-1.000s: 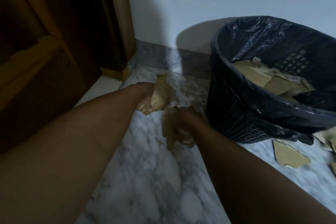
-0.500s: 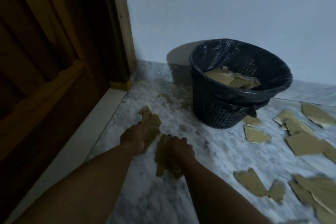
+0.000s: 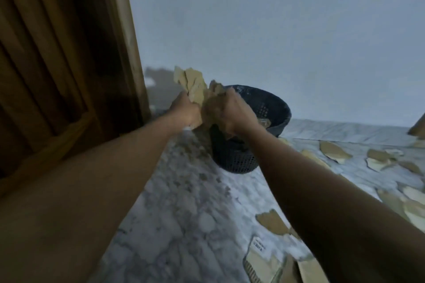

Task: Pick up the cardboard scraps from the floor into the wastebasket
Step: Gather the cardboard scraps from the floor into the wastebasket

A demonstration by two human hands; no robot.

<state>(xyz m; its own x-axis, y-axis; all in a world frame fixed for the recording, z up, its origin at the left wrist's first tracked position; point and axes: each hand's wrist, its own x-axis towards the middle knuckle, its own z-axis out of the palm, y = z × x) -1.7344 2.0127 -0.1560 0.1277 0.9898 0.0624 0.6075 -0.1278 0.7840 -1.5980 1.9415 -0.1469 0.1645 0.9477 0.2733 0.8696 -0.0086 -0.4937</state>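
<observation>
Both forearms are bare from the frame's lower edge to the wrists; no sleeve, watch or band shows. The left hand and right hand wear no gloves; rings are too blurred to judge.

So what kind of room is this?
Probably a corner inside a home, maybe a hallway or bedroom. There is a wooden door on the left, a plain pale wall, a marble floor and a black wastebasket. I cannot tell which room exactly.

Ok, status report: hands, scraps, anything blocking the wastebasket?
Left hand and right hand both shut on cardboard scraps, raised beside the wastebasket. More scraps on floor. Nothing seen blocking.
</observation>
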